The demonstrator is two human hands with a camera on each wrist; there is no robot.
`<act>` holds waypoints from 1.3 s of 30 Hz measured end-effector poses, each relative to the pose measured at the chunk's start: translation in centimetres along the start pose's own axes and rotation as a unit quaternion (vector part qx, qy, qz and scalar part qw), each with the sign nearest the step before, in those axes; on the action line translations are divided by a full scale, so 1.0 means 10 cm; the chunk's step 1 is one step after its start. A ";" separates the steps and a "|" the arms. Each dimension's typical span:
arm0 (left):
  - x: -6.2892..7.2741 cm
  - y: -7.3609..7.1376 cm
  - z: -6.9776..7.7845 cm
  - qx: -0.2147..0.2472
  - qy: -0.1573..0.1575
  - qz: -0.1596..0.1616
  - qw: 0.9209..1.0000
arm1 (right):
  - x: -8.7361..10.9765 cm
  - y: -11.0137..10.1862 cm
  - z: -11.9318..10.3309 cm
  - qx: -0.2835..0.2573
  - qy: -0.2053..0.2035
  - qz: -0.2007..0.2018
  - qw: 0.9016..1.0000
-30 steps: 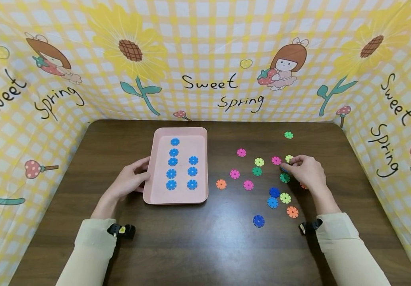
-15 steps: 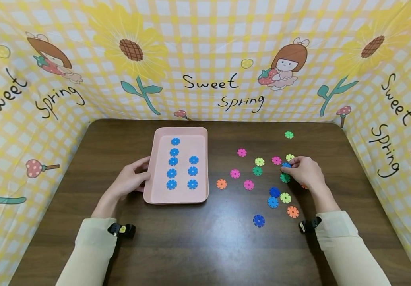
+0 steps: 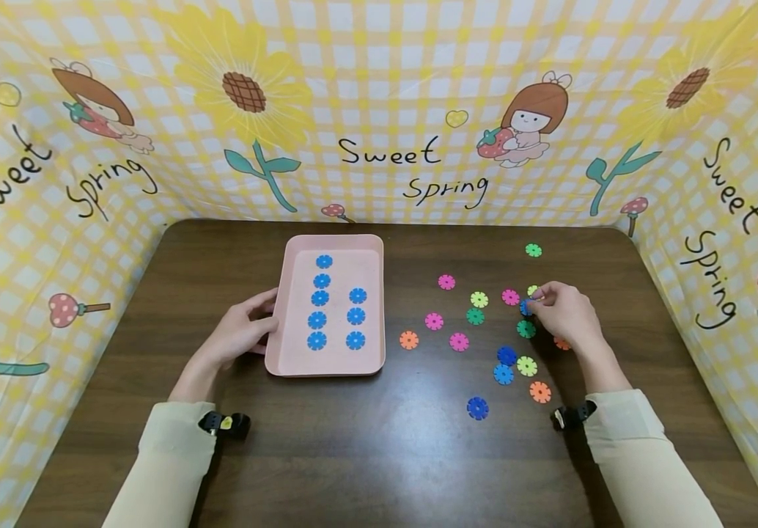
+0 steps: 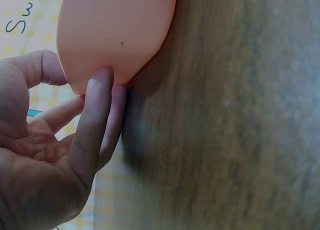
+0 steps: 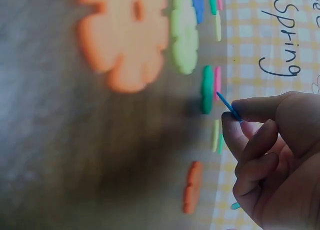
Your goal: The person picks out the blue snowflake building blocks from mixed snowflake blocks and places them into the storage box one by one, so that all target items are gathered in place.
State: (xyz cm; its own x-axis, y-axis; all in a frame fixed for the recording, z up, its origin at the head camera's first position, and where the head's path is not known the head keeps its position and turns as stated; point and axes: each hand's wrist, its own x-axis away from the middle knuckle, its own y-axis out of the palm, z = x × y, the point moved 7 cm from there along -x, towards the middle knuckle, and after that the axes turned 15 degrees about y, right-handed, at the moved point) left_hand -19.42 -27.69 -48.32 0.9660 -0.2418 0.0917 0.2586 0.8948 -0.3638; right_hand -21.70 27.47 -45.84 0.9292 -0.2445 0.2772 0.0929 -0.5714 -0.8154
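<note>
My right hand [image 3: 569, 317] pinches a blue notched plastic disc [image 3: 525, 307] between thumb and index finger, over the right side of the table. In the right wrist view the blue disc [image 5: 229, 106] shows as a thin tilted edge, apart from the discs lying below. At the left, my left hand [image 3: 242, 330] grips the left rim of a pink tray [image 3: 336, 364]. Its thumb lies over the rim and its fingers [image 4: 98, 98] press the tray's outer side. Blue discs [image 3: 319, 298] lie in the tray in two columns, the left one longer.
Right of the tray lie loose discs: pink [image 3: 459, 342], orange [image 3: 539, 391], yellow-green [image 3: 479, 299], green [image 3: 475, 316], dark blue [image 3: 477, 408] and a lighter blue one [image 3: 503, 374]. A yellow checked cloth [image 3: 379, 95] walls the back and sides of the brown table [image 3: 352, 455].
The blue disc in my right hand has tilted and turned slightly between the fingertips, and the hand has shifted only a little. My left hand and the tray stay put.
</note>
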 end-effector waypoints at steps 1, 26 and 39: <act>0.00 0.00 0.00 -0.001 0.000 0.000 1.000 | 0.01 -0.01 -0.03 -0.004 -0.004 0.004 1.000; 0.01 0.00 0.04 -0.009 -0.006 -0.002 1.000 | 0.01 0.41 -1.26 -0.158 -0.125 -0.052 0.978; 0.01 0.01 0.03 -0.003 -0.009 -0.003 1.000 | 0.00 0.90 -2.02 -0.192 -0.188 -0.095 0.958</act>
State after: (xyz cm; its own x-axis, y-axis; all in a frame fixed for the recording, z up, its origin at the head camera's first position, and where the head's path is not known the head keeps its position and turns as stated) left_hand -19.26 -27.57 -48.08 0.9644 -0.2400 0.1113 0.2643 0.8913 -0.3683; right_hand -28.06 6.49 -42.89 0.9785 0.1515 0.1399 0.2019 -0.8412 -0.5016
